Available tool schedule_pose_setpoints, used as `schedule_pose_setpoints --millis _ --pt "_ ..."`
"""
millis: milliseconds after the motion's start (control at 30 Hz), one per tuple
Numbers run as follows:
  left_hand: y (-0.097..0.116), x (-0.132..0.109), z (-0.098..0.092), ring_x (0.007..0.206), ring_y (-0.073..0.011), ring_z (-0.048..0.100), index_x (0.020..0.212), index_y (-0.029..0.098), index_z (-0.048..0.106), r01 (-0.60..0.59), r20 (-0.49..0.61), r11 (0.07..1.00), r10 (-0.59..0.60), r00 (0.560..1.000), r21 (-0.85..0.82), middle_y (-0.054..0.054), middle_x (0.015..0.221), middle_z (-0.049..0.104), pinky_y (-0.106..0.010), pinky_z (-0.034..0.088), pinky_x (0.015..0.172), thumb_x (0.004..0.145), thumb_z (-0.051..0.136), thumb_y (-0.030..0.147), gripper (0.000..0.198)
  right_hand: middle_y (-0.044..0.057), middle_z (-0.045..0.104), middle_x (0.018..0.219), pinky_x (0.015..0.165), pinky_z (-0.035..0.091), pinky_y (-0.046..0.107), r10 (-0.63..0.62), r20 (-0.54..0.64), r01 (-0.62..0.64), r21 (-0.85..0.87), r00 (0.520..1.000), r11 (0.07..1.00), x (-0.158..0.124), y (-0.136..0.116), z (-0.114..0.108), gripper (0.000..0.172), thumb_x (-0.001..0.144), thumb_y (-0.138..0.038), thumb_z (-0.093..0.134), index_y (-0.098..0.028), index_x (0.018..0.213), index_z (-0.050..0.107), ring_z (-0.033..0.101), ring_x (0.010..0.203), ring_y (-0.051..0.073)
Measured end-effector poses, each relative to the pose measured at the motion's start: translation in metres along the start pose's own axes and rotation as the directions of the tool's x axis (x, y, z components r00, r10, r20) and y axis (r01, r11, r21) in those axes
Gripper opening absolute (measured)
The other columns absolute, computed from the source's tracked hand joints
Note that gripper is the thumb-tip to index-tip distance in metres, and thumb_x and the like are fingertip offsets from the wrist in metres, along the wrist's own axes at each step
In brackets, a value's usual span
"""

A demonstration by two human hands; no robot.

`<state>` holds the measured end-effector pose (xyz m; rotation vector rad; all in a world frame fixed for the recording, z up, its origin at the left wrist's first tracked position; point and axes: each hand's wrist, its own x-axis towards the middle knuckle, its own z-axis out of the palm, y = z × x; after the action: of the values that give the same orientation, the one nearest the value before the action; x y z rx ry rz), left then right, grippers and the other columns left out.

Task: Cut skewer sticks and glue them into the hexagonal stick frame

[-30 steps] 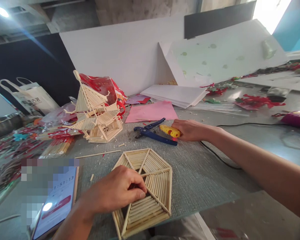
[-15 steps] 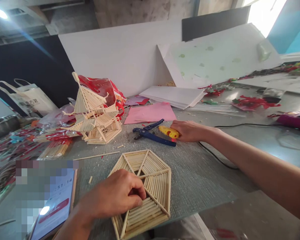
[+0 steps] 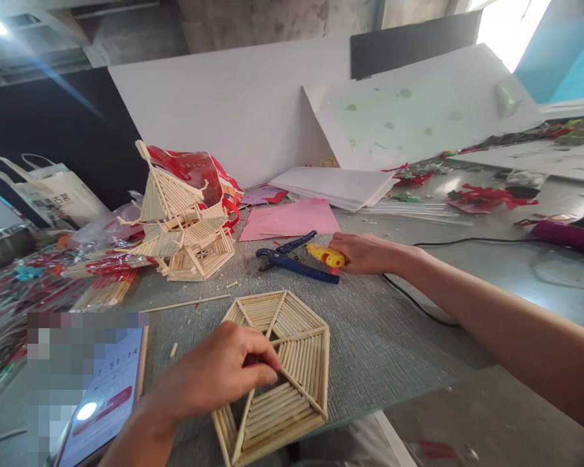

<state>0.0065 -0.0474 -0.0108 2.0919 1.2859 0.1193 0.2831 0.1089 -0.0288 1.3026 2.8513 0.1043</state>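
A: Left hand (image 3: 228, 366)?
B: Curled over the octagonal stick panel (image 3: 304, 360), which lies flat near the edge of the grey table (image 3: 374, 344) (cannot tell whether it pinches anything).
A: Right hand (image 3: 360, 253)?
B: Closed around the yellow glue gun (image 3: 324, 254), just beside blue cutters (image 3: 299, 264). Stick pagoda (image 3: 187, 233) upright beyond, leftward.

Head camera: worn on the person's head, looking forward and down
Table (image 3: 370, 350): seen from above its near edge
Left hand (image 3: 226, 366): close, low in view
Right hand (image 3: 359, 253): farther out
White board (image 3: 224, 110): behind, higher up
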Motion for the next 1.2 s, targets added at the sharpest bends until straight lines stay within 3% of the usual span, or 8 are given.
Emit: schedule_pose_setpoints --millis 133,300,400,667,833,967,1100,1200 --pt "-0.010 0.005 -0.005 0.067 -0.0128 0.057 0.086 0.020 0.068 0.053 -0.368 0.998 -0.066 0.928 -0.045 -0.001 0.076 0.068 -0.024 0.041 0.061 0.080 0.050 0.038 0.026 0.009 0.054 0.092 0.055 0.030 0.028 0.031 -0.025 -0.031 -0.003 0.999 1.000 0.001 0.004 0.003 0.023 0.077 -0.038 0.048 -0.017 0.087 0.052 0.053 0.075 0.020" --pt "-0.018 0.010 -0.010 0.076 -0.0165 0.061 0.091 0.019 0.065 0.210 -0.757 0.976 -0.094 0.647 0.058 -0.004 0.088 0.069 -0.026 0.045 0.069 0.082 0.047 0.035 0.026 0.010 0.056 0.091 0.056 0.032 0.028 0.068 -0.077 -0.068 -0.005 0.995 0.998 0.004 0.010 0.007 0.028 0.076 -0.042 0.050 -0.016 0.088 0.053 0.055 0.077 0.022" --pt "-0.024 0.011 -0.012 0.084 -0.0184 0.062 0.093 0.021 0.063 0.333 -0.831 0.928 -0.047 0.554 0.169 -0.004 0.094 0.068 -0.027 0.045 0.073 0.084 0.043 0.031 0.024 0.011 0.057 0.092 0.056 0.033 0.028 0.095 -0.069 -0.096 -0.016 0.993 0.995 0.003 0.011 0.006 0.031 0.076 -0.043 0.051 -0.015 0.089 0.054 0.056 0.079 0.023" --pt "-0.052 0.014 -0.018 0.091 -0.0215 0.061 0.094 0.019 0.062 0.526 -0.786 0.750 -0.012 0.618 0.401 -0.007 0.096 0.067 -0.030 0.043 0.079 0.084 0.038 0.018 0.026 0.012 0.058 0.093 0.057 0.036 0.029 0.198 -0.017 -0.198 -0.073 0.980 0.977 0.002 0.023 0.006 0.025 0.073 -0.032 0.052 -0.015 0.091 0.058 0.057 0.080 0.024" --pt "-0.045 0.009 -0.020 0.090 -0.0219 0.062 0.094 0.017 0.062 0.502 -0.760 0.778 -0.049 0.648 0.378 -0.008 0.095 0.068 -0.030 0.043 0.078 0.084 0.038 0.018 0.026 0.012 0.059 0.099 0.071 0.041 0.034 0.123 0.065 -0.122 -0.028 0.990 0.992 -0.007 0.028 -0.008 0.032 0.066 -0.026 0.056 -0.016 0.097 0.058 0.056 0.090 0.026" --pt "-0.040 0.009 -0.020 0.090 -0.0221 0.062 0.094 0.018 0.062 0.473 -0.746 0.801 -0.051 0.664 0.366 -0.007 0.096 0.068 -0.030 0.044 0.077 0.084 0.040 0.021 0.025 0.016 0.056 0.110 0.080 0.040 0.038 0.143 -0.111 -0.148 -0.042 0.983 0.988 -0.012 0.021 -0.018 0.040 0.074 -0.031 0.052 -0.013 0.110 0.055 0.052 0.101 0.029" --pt "-0.043 0.010 -0.019 0.090 -0.0223 0.061 0.093 0.018 0.063 0.456 -0.766 0.815 -0.024 0.642 0.357 -0.007 0.095 0.068 -0.031 0.044 0.076 0.083 0.041 0.021 0.024 0.014 0.058 0.107 0.085 0.039 0.033 0.050 -0.324 -0.056 -0.010 0.945 0.998 -0.008 -0.003 -0.018 0.032 0.081 -0.024 0.043 -0.011 0.106 0.057 0.054 0.099 0.023" --pt "-0.045 0.011 -0.020 0.088 -0.0220 0.062 0.093 0.018 0.063 0.424 -0.842 0.858 0.018 0.540 0.290 -0.007 0.092 0.068 -0.031 0.044 0.077 0.083 0.043 0.021 0.023 0.011 0.061 0.096 0.082 0.040 0.031 -0.058 -0.348 0.057 -0.012 0.936 0.998 0.001 -0.031 -0.020 0.025 0.084 -0.021 0.040 -0.013 0.096 0.061 0.055 0.091 0.020"
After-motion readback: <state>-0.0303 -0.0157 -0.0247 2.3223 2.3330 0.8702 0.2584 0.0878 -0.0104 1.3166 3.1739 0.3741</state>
